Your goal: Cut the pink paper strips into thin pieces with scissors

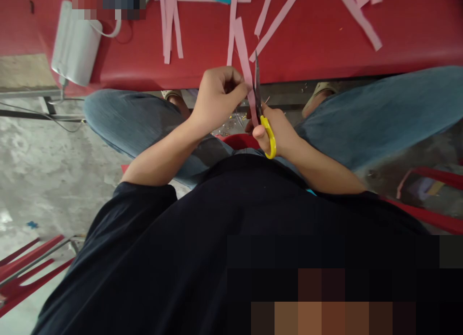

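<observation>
The person is sitting with knees spread, and both hands are working in the gap between the legs, just below the edge of the red tabletop. The left hand is curled into a loose fist with its fingertips pinched on a pink paper strip, holding it taut so that it is running upward from the grip onto the tabletop; keeping the strip stretched and upright like this is giving the blades a firm edge to meet. The right hand is closed through the yellow handles of the scissors, with the dark blades pointing up and away from the body, lying right alongside the strip. Whether the blades are parted or closed on the paper is hard to tell, since they are showing nearly edge-on.

Both forearms are angling inward from the elbows so the hands are meeting close together at the body's midline, left wrist bent inward, right wrist fairly straight behind the handles.

More cut pink strips are lying scattered across the tabletop, likely set there out of the way of the cutting. A grey lamp-like object is resting at the tabletop's left end, and tiny scraps are littering the floor beneath the hands.
</observation>
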Action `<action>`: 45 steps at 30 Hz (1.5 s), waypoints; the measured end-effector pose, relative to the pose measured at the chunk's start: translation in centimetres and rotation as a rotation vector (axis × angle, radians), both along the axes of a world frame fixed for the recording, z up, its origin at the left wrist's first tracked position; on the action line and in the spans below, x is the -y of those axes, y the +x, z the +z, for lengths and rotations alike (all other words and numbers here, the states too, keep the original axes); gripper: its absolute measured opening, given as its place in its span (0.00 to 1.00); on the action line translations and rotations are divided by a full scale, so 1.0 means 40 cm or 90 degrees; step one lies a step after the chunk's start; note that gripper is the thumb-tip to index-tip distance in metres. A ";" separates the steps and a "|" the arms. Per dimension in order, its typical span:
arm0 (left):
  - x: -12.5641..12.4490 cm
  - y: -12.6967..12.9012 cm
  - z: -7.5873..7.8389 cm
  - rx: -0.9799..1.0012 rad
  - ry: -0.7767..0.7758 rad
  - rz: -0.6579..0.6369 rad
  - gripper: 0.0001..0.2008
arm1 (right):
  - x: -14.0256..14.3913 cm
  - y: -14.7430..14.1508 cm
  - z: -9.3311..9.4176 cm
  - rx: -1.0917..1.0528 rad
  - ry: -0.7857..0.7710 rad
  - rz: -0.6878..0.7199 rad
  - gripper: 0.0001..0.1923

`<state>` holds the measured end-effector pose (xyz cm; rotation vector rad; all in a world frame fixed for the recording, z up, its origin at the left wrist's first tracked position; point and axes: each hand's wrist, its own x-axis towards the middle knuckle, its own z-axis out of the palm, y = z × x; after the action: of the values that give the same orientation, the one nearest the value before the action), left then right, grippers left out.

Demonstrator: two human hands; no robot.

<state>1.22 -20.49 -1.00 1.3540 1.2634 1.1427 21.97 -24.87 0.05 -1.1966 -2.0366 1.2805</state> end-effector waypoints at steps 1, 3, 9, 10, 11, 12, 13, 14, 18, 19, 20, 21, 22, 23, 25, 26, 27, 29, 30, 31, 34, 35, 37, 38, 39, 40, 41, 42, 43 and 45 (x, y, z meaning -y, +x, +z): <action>0.002 0.002 0.001 0.001 -0.002 0.001 0.20 | 0.001 -0.001 0.001 0.010 0.005 0.001 0.58; 0.004 0.006 0.003 0.006 -0.004 0.000 0.19 | 0.002 -0.002 0.002 0.024 0.006 0.005 0.58; 0.006 0.012 -0.002 0.022 -0.043 -0.021 0.17 | 0.003 -0.004 0.013 0.047 0.010 0.004 0.59; 0.005 0.012 -0.005 0.024 -0.051 -0.027 0.18 | 0.003 -0.005 0.015 0.051 0.010 0.002 0.58; 0.005 0.013 -0.008 0.028 -0.059 -0.032 0.19 | 0.003 -0.006 0.017 0.053 0.008 0.002 0.58; 0.004 0.014 -0.011 0.033 -0.066 -0.035 0.19 | 0.002 -0.007 0.018 0.055 0.005 0.000 0.58; 0.004 0.015 -0.012 0.040 -0.073 -0.039 0.19 | 0.002 -0.008 0.019 0.056 0.002 -0.002 0.58; 0.005 0.016 -0.011 0.046 -0.080 -0.039 0.18 | 0.002 -0.008 0.019 0.057 0.000 -0.004 0.58; 0.012 0.020 0.012 0.062 -0.093 -0.041 0.15 | 0.004 -0.009 0.021 0.061 -0.011 -0.011 0.57; 0.014 0.020 0.019 0.066 -0.095 -0.043 0.14 | 0.005 -0.009 0.022 0.061 -0.014 -0.010 0.57; 0.017 0.020 0.026 0.069 -0.096 -0.047 0.14 | 0.005 -0.009 0.022 0.060 -0.017 -0.011 0.57; 0.019 0.020 0.031 0.070 -0.096 -0.051 0.14 | 0.006 -0.009 0.023 0.059 -0.020 -0.011 0.57; 0.021 0.020 0.034 0.070 -0.096 -0.052 0.14 | 0.007 -0.010 0.023 0.059 -0.023 -0.011 0.56; 0.022 0.020 0.036 0.068 -0.095 -0.050 0.14 | 0.007 -0.010 0.023 0.058 -0.027 -0.012 0.54; 0.024 0.021 0.037 0.067 -0.086 -0.040 0.14 | 0.009 -0.010 0.022 0.052 -0.030 -0.016 0.51; 0.025 0.022 0.036 0.069 -0.083 -0.036 0.14 | 0.009 -0.011 0.021 0.048 -0.028 -0.017 0.50; 0.026 0.023 0.037 0.070 -0.082 -0.034 0.14 | 0.010 -0.011 0.020 0.043 -0.026 -0.017 0.50; 0.028 0.023 0.038 0.069 -0.083 -0.032 0.14 | 0.010 -0.012 0.019 0.032 -0.031 -0.021 0.50; 0.028 0.024 0.039 0.070 -0.084 -0.032 0.13 | 0.011 -0.012 0.018 0.029 -0.038 -0.026 0.50; 0.028 0.024 0.040 0.073 -0.086 -0.031 0.13 | 0.011 -0.012 0.018 0.026 -0.047 -0.031 0.50; 0.026 0.026 0.038 0.092 -0.087 -0.030 0.12 | 0.014 -0.012 0.019 0.016 -0.069 -0.046 0.47; 0.025 0.027 0.035 0.096 -0.087 -0.026 0.13 | 0.015 -0.011 0.020 0.012 -0.075 -0.049 0.46; 0.021 0.028 0.031 0.094 -0.090 -0.018 0.13 | 0.016 -0.011 0.021 0.002 -0.081 -0.053 0.44; 0.020 0.028 0.030 0.089 -0.091 -0.017 0.13 | 0.016 -0.011 0.021 -0.001 -0.082 -0.054 0.44; 0.019 0.028 0.030 0.084 -0.093 -0.019 0.13 | 0.016 -0.012 0.020 -0.002 -0.081 -0.055 0.43; 0.019 0.027 0.030 0.078 -0.096 -0.023 0.13 | 0.016 -0.012 0.019 -0.003 -0.079 -0.060 0.43; 0.020 0.025 0.032 0.074 -0.098 -0.029 0.13 | 0.016 -0.012 0.017 -0.003 -0.077 -0.064 0.43; 0.020 0.024 0.035 0.074 -0.097 -0.028 0.13 | 0.015 -0.012 0.015 -0.003 -0.077 -0.069 0.42; 0.021 0.023 0.038 0.075 -0.097 -0.031 0.13 | 0.015 -0.011 0.013 -0.004 -0.079 -0.074 0.41; 0.024 0.021 0.043 0.082 -0.094 -0.033 0.14 | 0.016 -0.011 0.009 -0.007 -0.090 -0.077 0.38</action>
<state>2.05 -21.44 0.70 1.1785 1.1888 1.0629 21.53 -25.51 0.39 -1.3506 -1.8613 1.3867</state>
